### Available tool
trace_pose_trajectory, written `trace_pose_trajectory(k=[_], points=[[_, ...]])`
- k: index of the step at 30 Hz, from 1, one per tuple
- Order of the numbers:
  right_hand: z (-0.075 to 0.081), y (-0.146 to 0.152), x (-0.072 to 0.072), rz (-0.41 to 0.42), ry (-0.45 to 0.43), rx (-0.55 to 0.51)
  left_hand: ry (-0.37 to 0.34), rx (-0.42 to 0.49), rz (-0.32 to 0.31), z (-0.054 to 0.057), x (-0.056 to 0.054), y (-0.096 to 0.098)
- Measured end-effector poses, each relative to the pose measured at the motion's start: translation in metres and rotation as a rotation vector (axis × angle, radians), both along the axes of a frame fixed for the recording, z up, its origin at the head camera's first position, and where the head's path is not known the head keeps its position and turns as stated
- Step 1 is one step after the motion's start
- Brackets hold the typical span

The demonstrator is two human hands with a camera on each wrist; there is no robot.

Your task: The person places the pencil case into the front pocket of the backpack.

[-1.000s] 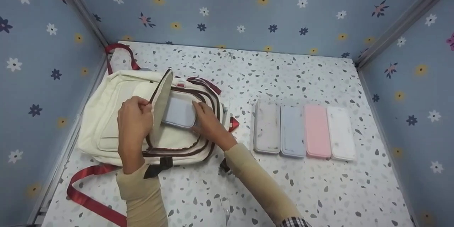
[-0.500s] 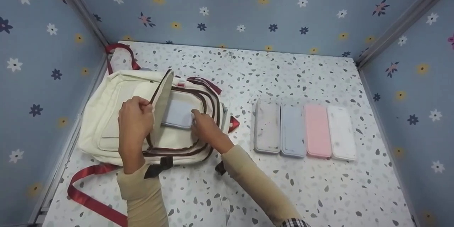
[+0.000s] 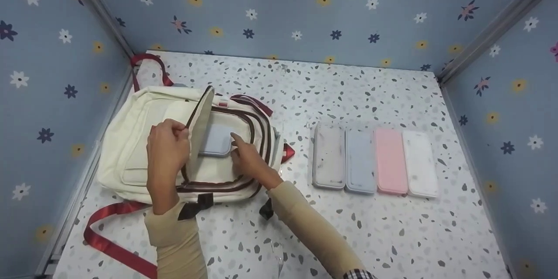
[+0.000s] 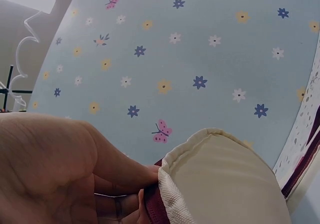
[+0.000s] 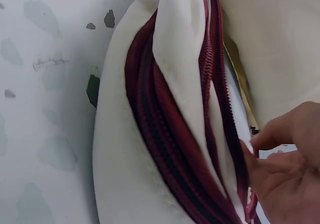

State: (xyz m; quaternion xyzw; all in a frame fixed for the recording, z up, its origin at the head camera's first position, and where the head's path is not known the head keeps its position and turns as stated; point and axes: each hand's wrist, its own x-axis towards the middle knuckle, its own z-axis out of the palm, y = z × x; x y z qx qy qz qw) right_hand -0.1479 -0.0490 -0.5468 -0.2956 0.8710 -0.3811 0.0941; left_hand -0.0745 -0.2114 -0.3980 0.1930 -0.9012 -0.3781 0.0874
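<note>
I am working over a white worktop speckled with grey chips (image 3: 414,235). On my left a cream fabric backpack with dark-red zip edging (image 3: 124,141) is lying flat, its long red ribbon strap (image 3: 120,252) curving across the surface. On my right a mottled grey oblong case (image 3: 329,157), a pale blue oblong case (image 3: 360,161), a pink oblong case (image 3: 390,161) and a white oblong case (image 3: 420,163) are lying side by side.
</note>
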Motion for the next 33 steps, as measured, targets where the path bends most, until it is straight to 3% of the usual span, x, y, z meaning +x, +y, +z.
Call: trace_pose_trajectory(k=[4, 10, 12, 20, 26, 33], points=[[-0.003, -0.005, -0.002, 0.01, -0.08, -0.06, -0.003, -0.004, 0.002, -0.001, -0.001, 0.001], [-0.005, -0.017, -0.001, 0.015, -0.34, -0.191, -0.008, -0.005, 0.006, -0.001, -0.001, 0.0], [-0.005, -0.02, 0.0, 0.016, -0.377, -0.214, -0.006, -0.005, 0.004, -0.001, 0.0, 0.0], [-0.002, -0.023, -0.002, 0.006, -0.371, -0.198, -0.008, -0.005, -0.008, 0.0, -0.001, 0.001], [0.003, -0.016, -0.006, -0.011, -0.256, -0.154, -0.003, -0.002, -0.001, 0.0, 0.001, -0.001], [0.012, -0.002, -0.007, -0.028, -0.145, -0.179, 0.0, -0.01, 0.006, -0.001, 0.001, -0.003]])
